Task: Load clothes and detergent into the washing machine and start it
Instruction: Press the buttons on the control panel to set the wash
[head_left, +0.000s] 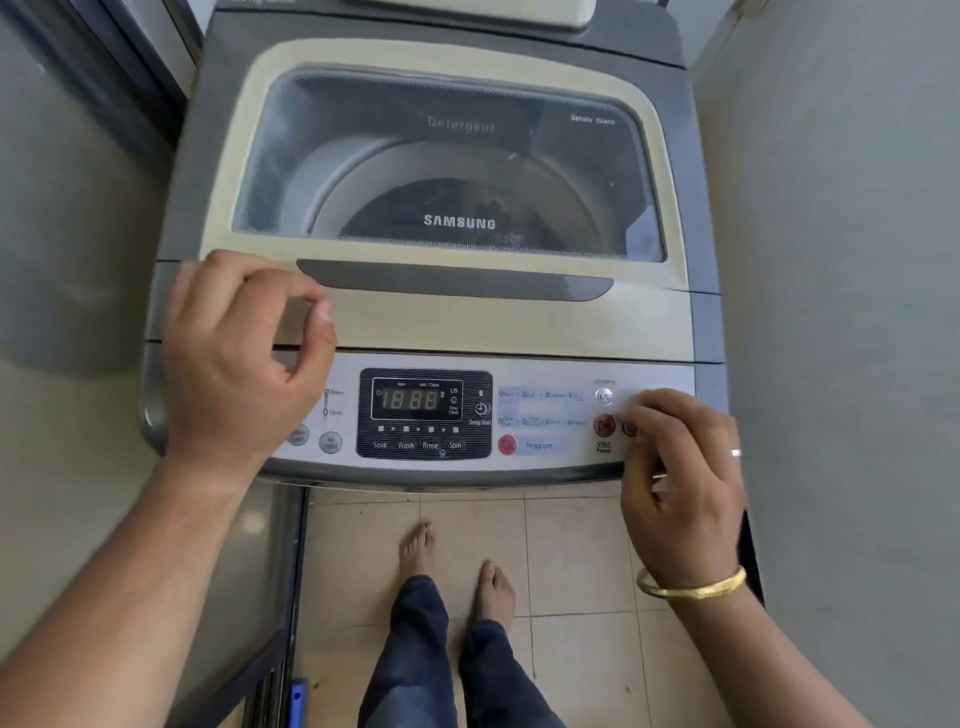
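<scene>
Washing machine (436, 322) in front, glass lid (447, 166) closed, dark clothes (447, 205) visible in drum. Left hand (234, 353) hovers w/ fingers loosely curled, empty. Right hand (680, 478) curled, fingertip at the button beside the red start button (604, 425); display (413, 399) lit.

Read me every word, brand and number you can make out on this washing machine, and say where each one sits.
"SAMSUNG": glass lid
"Detergent": under the glass
"Safety Glass": lid corner
"18:88": display
"Soak Wash Rinse Spin": below the display
"Delay Start": beside the display
"Program": by the red button
Small blue program labels: too blurred to read.
</scene>
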